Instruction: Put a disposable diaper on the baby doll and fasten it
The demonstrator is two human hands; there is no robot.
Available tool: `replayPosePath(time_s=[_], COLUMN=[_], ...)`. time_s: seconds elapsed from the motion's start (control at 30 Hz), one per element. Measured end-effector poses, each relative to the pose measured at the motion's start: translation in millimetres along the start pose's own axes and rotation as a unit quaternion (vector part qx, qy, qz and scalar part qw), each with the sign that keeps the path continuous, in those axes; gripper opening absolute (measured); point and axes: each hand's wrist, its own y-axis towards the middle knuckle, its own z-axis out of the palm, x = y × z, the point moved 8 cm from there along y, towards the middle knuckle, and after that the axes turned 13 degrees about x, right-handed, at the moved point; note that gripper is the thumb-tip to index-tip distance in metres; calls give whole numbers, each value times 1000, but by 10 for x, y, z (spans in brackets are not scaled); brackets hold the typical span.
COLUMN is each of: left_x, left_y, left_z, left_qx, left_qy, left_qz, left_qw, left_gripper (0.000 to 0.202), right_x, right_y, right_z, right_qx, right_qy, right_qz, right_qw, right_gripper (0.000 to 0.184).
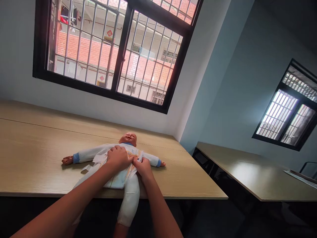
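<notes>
A baby doll [128,137] lies on its back on the wooden table [39,155], arms spread out, legs toward me and past the table's front edge. It wears a white top with blue cuffs and white leggings. A diaper [118,181] with a pale printed front is around its hips and belly. My left hand [119,158] rests on the upper part of the diaper, fingers curled over its waist. Beside it, my right hand [143,167] pinches the diaper's waist edge on the other side. Both thumbs nearly meet at the middle.
A black-framed barred window [114,49] is in the wall behind the table. To the right, across a gap, stands a second table [235,165] with papers [300,178] at its far right. Another window [284,109] is beyond it.
</notes>
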Motion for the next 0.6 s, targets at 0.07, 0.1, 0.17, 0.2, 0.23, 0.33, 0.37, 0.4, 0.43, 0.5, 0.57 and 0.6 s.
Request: replayPosePath(time_s=[0.07,0.1,0.17,0.2,0.23,0.33,0.37,0.4,0.43,0.5,0.57,0.6], left_x=[3,3,-17,-33,-50,-77,-76,-71,-66,-59,-70,-85], left_y=[-12,-13,3,21,44,117,135,147,153,148,129,118], left_z=[8,9,9,10,14,34,40,46,54,65,63,59], left_qx=[7,13,33,46,61,101,109,114,118,116,98,84], left_qy=[-2,-4,-8,-10,-13,-24,-27,-29,-31,-31,-25,-20], left_qz=[5,4,2,0,-4,-20,-26,-31,-35,-40,-40,-37], left_qw=[1000,1000,999,999,998,994,993,993,992,992,994,996], left_gripper=[88,93,102,104,105,101,101,101,101,102,108,112], right_x=[-77,-102,-117,-112,-102,-69,-63,-62,-68,-90,-115,-121], right_y=[-4,-5,-3,-5,-14,-88,-125,-162,-195,-234,-234,-225], right_z=[-142,-212,-334,-386,-436,-574,-613,-644,-664,-663,-606,-566], right_qx=[-23,-38,-67,-82,-99,-158,-174,-187,-193,-183,-146,-123], right_qy=[20,21,12,4,-6,-54,-73,-90,-105,-134,-164,-179], right_qz=[34,45,50,46,40,17,9,3,-1,-5,-3,-2], right_qw=[999,998,996,996,994,986,982,978,976,974,976,976], right_gripper=[16,15,17,17,16,12,10,8,6,8,13,14])
